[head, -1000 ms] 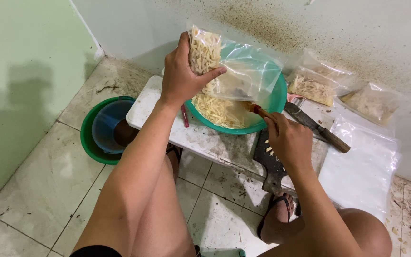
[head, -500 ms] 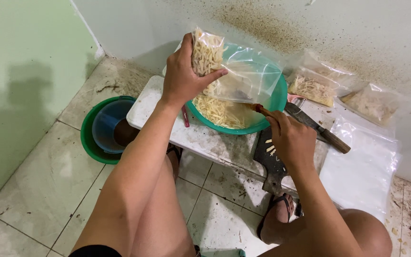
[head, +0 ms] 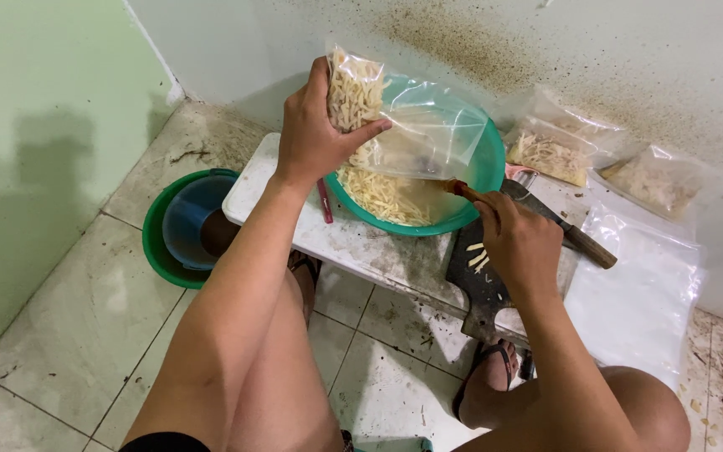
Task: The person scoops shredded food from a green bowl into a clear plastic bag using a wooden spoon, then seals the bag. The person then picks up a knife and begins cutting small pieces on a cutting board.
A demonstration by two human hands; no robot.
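While the left hand (head: pixel 315 138) pinches a clear bag (head: pixel 407 125) of pale shreds above the teal bowl (head: pixel 487 180) at the bench's (head: pixel 265 188) far edge, mouth tipped open for filling, the right hand (head: pixel 516 243) grips a brown-handled utensil (head: pixel 462 189) whose working end stays hidden inside the bag.

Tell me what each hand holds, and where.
Left hand grips a clear plastic bag by its filled end; right hand holds a brown utensil by its handle.

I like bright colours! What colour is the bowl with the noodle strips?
Teal green bowl, seen in the head view.
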